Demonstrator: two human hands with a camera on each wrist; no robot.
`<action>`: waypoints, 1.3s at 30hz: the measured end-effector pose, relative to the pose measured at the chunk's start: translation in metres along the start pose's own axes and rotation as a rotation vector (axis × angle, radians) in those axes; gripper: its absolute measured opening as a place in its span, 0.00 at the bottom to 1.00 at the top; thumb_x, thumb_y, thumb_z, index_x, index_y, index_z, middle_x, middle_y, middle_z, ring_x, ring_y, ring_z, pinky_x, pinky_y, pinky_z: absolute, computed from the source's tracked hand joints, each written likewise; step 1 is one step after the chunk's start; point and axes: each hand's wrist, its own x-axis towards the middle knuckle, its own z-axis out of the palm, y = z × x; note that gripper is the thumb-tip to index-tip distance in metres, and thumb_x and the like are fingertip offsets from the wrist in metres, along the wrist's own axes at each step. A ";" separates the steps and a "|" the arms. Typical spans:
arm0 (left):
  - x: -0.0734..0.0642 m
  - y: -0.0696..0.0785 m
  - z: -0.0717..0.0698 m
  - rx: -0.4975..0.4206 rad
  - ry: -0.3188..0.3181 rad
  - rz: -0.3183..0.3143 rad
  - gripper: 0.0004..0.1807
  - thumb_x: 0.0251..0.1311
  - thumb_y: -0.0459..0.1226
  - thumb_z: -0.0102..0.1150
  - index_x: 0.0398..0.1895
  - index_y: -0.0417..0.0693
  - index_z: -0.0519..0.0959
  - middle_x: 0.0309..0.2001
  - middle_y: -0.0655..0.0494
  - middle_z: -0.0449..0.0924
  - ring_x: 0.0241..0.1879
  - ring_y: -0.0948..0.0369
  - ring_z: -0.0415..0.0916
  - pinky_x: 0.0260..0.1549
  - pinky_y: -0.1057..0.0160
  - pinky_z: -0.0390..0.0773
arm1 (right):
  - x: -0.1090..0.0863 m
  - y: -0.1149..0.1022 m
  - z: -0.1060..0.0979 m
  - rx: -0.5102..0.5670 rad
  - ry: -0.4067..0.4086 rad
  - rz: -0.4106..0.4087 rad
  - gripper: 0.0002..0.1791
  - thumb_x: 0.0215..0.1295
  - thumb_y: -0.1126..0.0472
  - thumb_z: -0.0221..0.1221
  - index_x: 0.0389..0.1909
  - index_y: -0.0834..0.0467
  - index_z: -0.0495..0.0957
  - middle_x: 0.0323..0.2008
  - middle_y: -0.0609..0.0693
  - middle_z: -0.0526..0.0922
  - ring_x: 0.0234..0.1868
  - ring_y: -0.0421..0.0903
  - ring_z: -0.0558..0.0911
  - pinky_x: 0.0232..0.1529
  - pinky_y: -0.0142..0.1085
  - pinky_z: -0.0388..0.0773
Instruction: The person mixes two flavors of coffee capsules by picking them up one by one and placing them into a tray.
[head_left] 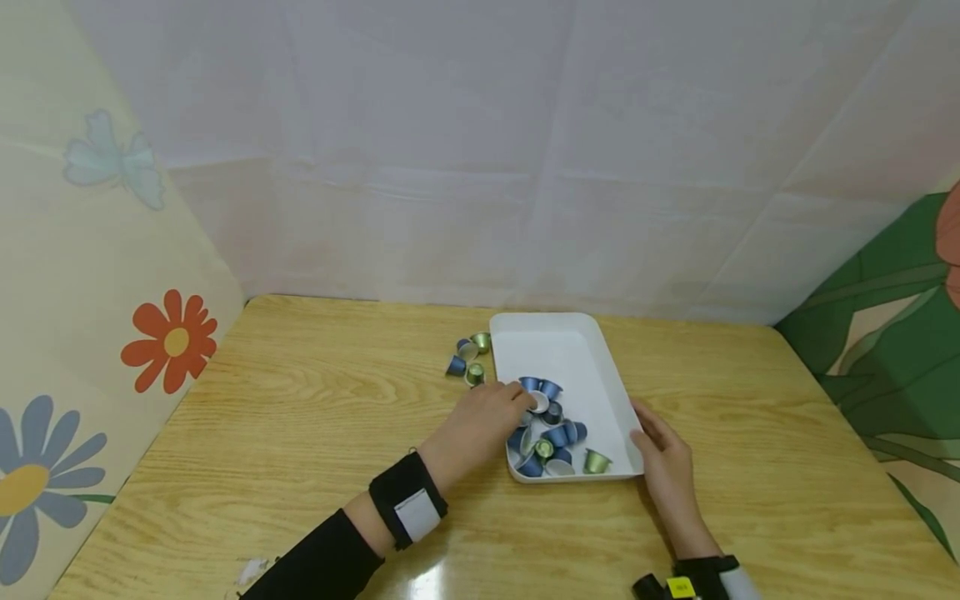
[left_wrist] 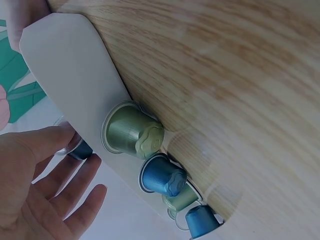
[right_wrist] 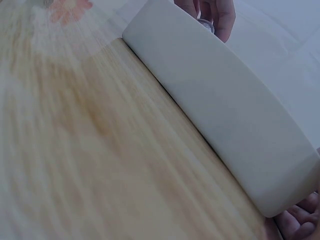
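Note:
A white rectangular tray (head_left: 551,342) stands on the wooden table with several blue and green coffee capsules (head_left: 596,461) in its near half. Over the tray's left rim reaches my left hand (head_left: 480,421). In the left wrist view that hand pinches a dark blue coffee capsule (left_wrist: 80,150) between thumb and fingers, its remaining fingers spread. My right hand (head_left: 667,458) holds the tray by its near right corner, thumb at the rim. In the right wrist view, the tray's outer wall (right_wrist: 215,105) hides most of its contents.
Several loose capsules, among them a green one (head_left: 481,342) and a blue one (head_left: 456,365), lie on the table (head_left: 322,400) just left of the tray. A white cloth (head_left: 420,225) hangs behind the table. Floral panels (head_left: 176,342) flank both sides.

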 end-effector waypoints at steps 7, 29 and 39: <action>-0.001 0.000 -0.001 0.006 0.007 0.002 0.17 0.68 0.32 0.59 0.57 0.52 0.80 0.48 0.57 0.80 0.46 0.61 0.78 0.48 0.65 0.79 | 0.000 0.000 0.000 -0.004 -0.005 0.001 0.25 0.76 0.66 0.46 0.71 0.61 0.66 0.70 0.56 0.68 0.71 0.50 0.64 0.70 0.45 0.62; -0.015 0.000 -0.001 -0.089 0.058 -0.050 0.14 0.66 0.35 0.62 0.55 0.52 0.81 0.51 0.56 0.81 0.48 0.61 0.80 0.49 0.65 0.79 | 0.001 0.002 0.000 -0.023 0.005 0.002 0.24 0.76 0.66 0.46 0.71 0.60 0.66 0.69 0.56 0.68 0.71 0.50 0.65 0.69 0.42 0.63; -0.023 -0.008 -0.003 -0.170 0.086 -0.091 0.15 0.63 0.35 0.65 0.53 0.49 0.81 0.51 0.54 0.81 0.50 0.58 0.79 0.51 0.63 0.79 | 0.001 0.002 0.000 -0.026 0.010 -0.001 0.24 0.75 0.66 0.47 0.71 0.61 0.67 0.69 0.56 0.69 0.70 0.50 0.66 0.65 0.28 0.65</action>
